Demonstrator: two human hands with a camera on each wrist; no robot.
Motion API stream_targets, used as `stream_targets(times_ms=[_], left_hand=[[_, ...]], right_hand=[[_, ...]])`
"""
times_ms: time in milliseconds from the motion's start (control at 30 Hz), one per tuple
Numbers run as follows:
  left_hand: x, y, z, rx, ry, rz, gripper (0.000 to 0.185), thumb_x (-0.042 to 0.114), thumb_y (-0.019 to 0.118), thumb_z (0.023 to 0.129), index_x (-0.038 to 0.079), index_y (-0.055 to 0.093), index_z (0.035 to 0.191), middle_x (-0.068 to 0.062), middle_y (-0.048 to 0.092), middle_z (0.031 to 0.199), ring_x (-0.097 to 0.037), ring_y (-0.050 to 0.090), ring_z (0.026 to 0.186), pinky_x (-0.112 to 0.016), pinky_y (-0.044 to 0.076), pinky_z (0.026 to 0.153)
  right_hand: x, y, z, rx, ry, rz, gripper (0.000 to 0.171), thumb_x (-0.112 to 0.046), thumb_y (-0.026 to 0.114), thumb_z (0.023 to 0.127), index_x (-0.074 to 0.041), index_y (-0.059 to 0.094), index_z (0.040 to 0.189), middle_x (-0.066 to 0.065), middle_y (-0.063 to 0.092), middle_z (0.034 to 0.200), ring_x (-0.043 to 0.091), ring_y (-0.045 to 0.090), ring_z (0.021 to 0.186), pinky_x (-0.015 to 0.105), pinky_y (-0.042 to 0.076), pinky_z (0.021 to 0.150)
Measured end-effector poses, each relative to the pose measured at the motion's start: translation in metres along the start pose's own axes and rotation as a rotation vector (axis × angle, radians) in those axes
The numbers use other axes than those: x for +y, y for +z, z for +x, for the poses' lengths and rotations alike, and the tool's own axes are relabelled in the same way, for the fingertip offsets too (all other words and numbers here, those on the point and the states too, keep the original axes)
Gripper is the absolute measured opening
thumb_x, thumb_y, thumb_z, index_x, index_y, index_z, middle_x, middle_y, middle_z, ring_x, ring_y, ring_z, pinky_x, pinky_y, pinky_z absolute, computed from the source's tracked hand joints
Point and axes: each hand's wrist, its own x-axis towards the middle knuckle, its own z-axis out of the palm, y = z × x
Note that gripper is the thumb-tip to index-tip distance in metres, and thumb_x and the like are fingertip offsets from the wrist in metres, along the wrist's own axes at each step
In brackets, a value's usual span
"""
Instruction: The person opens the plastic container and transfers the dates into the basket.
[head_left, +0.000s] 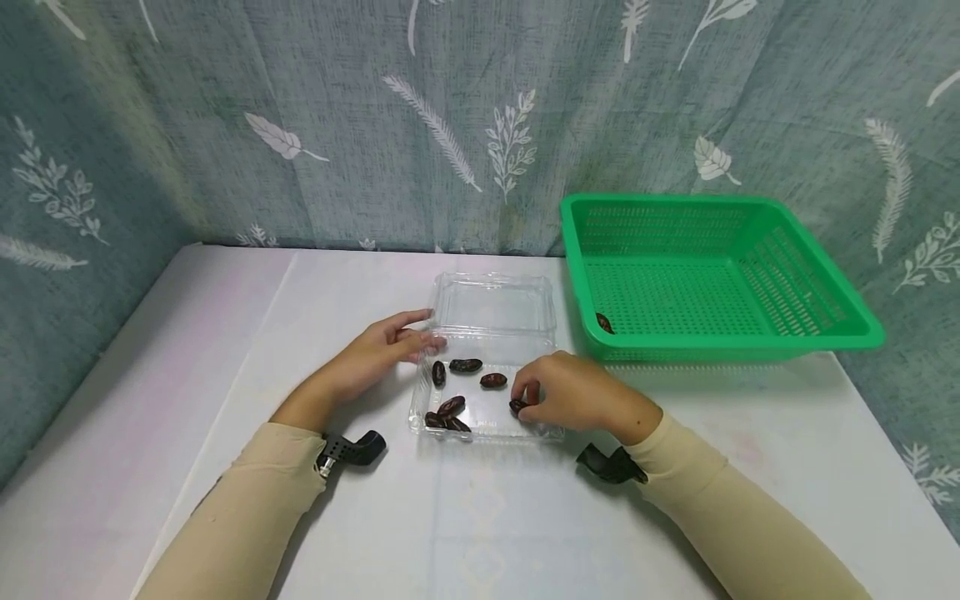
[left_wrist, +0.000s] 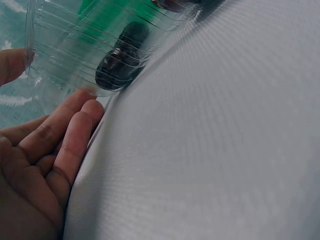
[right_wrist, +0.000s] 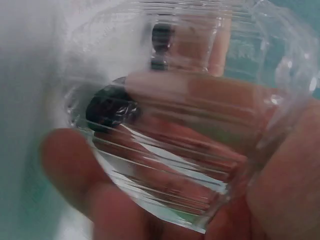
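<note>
Dates lie in our clear clamshell box [head_left: 487, 417] at table [head_left: 480, 517] centre; the lid stands open toward twelve o'clock. Our right hand [head_left: 577, 396] reaches into the box at its three o'clock side, fingers [head_left: 525, 392] curled and pinching one date [head_left: 517, 407]. Our left hand [head_left: 375, 358] rests at the box's nine o'clock edge, fingers straight and relaxed, touching the rim and grasping nothing. Five more dates [head_left: 465, 365] stay scattered inside. Green basket [head_left: 720, 275] sits at two o'clock, one date [head_left: 604, 322] already in it. Risk, as we judge it: the flimsy box may slide or tip as the pinch lifts, since the left hand only touches it; a sticky date may slip from a shallow pinch.
</note>
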Motion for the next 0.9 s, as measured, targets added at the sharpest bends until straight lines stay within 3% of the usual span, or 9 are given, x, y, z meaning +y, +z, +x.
stream_targets(times_ms=[300,567,733,900], left_hand=[[0.000,0.002,-0.001,-0.010,0.002,0.001,0.058,0.028,0.050,0.106,0.006,0.029,0.156,-0.018,0.062,0.136,-0.031,0.059,0.128,-0.026,0.049,0.098],[0.000,0.002,-0.001,0.003,0.004,0.009,0.058,0.029,0.050,0.106,0.007,0.030,0.156,-0.018,0.062,0.136,-0.031,0.059,0.127,-0.027,0.048,0.099],[-0.002,0.003,-0.001,-0.006,-0.001,0.011,0.058,0.028,0.049,0.106,0.006,0.029,0.156,-0.019,0.062,0.136,-0.032,0.059,0.128,-0.025,0.049,0.097],[-0.001,0.003,-0.002,0.004,0.004,0.013,0.058,0.029,0.050,0.106,0.007,0.030,0.156,-0.018,0.063,0.135,-0.031,0.059,0.128,-0.026,0.049,0.097]], right_hand=[[-0.004,-0.005,-0.010,0.053,0.017,-0.065,0.008,-0.015,0.074,0.088,-0.018,0.074,0.095,-0.009,0.070,0.084,0.012,0.064,0.084,0.030,0.051,0.074],[-0.013,-0.016,-0.021,0.137,0.044,-0.152,0.013,-0.016,0.074,0.089,-0.021,0.074,0.101,-0.007,0.071,0.091,0.019,0.067,0.090,0.031,0.051,0.069],[-0.015,-0.022,-0.028,0.182,-0.018,-0.130,0.015,-0.015,0.075,0.088,-0.020,0.074,0.102,-0.009,0.071,0.089,0.016,0.065,0.083,0.026,0.048,0.065],[-0.014,-0.030,-0.032,0.227,-0.081,-0.101,0.015,-0.013,0.076,0.088,-0.019,0.075,0.102,-0.008,0.070,0.088,0.005,0.054,0.062,0.023,0.044,0.058]])
